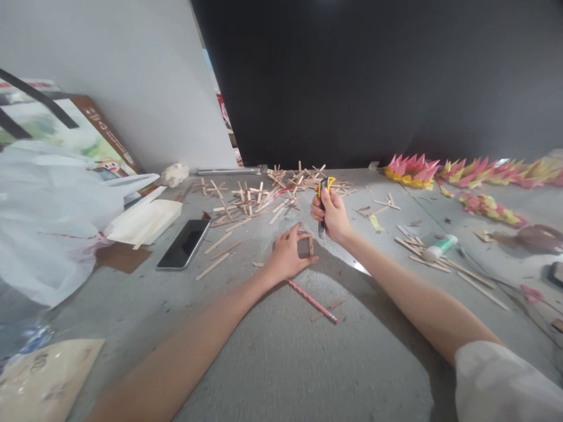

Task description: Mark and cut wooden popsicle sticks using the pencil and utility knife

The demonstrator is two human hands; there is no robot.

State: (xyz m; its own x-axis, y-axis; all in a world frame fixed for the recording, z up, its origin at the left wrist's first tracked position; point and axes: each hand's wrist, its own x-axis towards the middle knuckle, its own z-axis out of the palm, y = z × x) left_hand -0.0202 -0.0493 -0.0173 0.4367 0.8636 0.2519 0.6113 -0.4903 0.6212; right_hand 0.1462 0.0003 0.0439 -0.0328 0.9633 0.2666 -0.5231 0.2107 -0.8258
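My right hand [333, 214] is wrapped around a black and yellow utility knife [324, 190], held upright with its lower end toward the floor. To its left, my left hand [288, 253] is low over the grey surface, with a short piece of wooden craft stick [310, 246] pinched between thumb and finger. A pink patterned pencil [312, 301] lies just below the left wrist. Beyond both hands is a loose pile of craft sticks [246, 196], some joined into crosses.
A black phone [183, 243] lies left of the hands, near a white plastic bag [48, 217]. On the right are a glue stick [440, 248] among loose sticks, and pink and yellow folded-paper pieces [411, 173]. A dark panel [378, 82] stands behind.
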